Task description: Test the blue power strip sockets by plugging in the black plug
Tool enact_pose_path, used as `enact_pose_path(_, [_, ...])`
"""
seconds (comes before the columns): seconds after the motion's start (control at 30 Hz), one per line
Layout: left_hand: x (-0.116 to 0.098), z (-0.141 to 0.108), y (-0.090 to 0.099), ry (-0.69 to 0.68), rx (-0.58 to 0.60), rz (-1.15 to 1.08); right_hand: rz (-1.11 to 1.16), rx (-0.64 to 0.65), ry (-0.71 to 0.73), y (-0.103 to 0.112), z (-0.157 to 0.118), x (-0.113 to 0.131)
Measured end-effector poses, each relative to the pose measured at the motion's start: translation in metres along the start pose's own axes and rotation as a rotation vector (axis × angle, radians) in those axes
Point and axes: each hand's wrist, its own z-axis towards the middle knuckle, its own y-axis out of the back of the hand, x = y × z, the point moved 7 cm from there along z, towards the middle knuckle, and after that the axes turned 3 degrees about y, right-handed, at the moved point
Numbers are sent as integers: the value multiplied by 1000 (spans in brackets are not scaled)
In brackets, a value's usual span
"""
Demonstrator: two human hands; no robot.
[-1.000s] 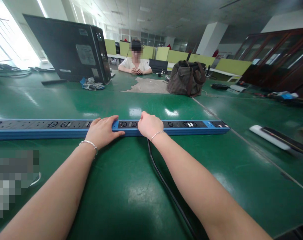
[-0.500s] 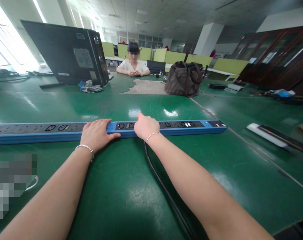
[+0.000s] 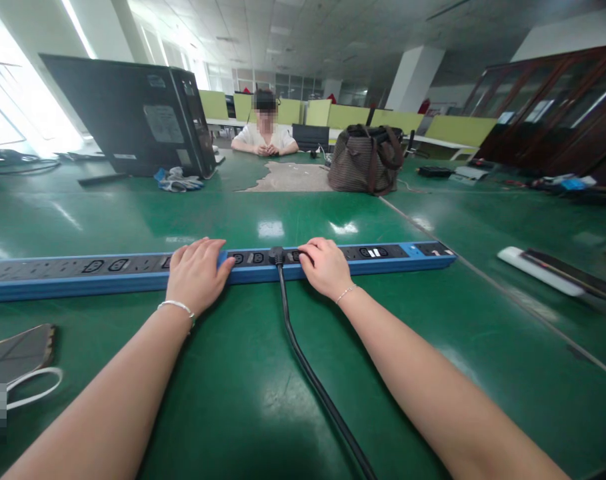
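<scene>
A long blue power strip with black sockets lies across the green table. A black plug sits in one of its middle sockets, and its thick black cable runs down toward me. My left hand rests over the strip to the left of the plug, its fingers wrapped over the far edge and thumb on the near side. To the right of the plug, my right hand grips the strip the same way, clear of the plug.
Behind the strip stand a black computer case, gloves and a brown bag. A person sits across the table. A phone lies at left, a white bar-shaped object at right.
My right hand has let go of the plug and moved right along the strip, so the plug now shows. The view has shifted slightly, and more of the phone is visible.
</scene>
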Motion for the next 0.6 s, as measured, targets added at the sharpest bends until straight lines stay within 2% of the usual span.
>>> enact_pose_path(0.1, [-35, -4, 3, -151, -48, -37, 9, 4, 53, -9, -6, -2])
enact_pose_path(0.3, [-86, 1, -11, -231, 50, -173, 21, -36, 26, -12, -4, 1])
enact_pose_path(0.43, [-99, 8, -16, -204, 10, -166, 21, -39, 9, -13, -3, -1])
enact_pose_path(0.6, [-100, 9, -13, -195, -29, -129, 32, -57, 4, -13, -3, 0])
